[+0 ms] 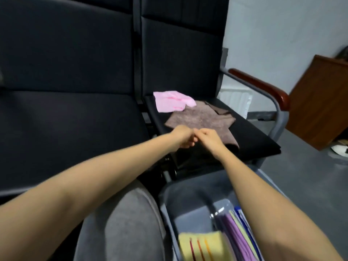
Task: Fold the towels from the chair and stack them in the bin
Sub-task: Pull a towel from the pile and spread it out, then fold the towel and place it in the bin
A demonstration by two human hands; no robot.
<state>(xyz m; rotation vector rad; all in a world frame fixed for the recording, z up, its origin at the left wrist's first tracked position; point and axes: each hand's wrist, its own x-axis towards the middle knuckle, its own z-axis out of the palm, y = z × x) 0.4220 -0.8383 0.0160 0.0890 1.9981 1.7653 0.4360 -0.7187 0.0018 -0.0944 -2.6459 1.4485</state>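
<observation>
Two bare forearms reach forward, the left hand (182,136) and right hand (211,138) meeting knuckle to knuckle. Each grip is clamped, fingers curled, on the near edge of a brown towel (202,117), which lies spread out flat on a black chair seat (254,137) just beyond the grip. A crumpled pink towel (172,101) lies farther beyond, overlapping the brown one. Below and nearer than the grip, a grey bin (169,193) holds a folded yellow towel (204,245) beside purple cloth (237,239).
</observation>
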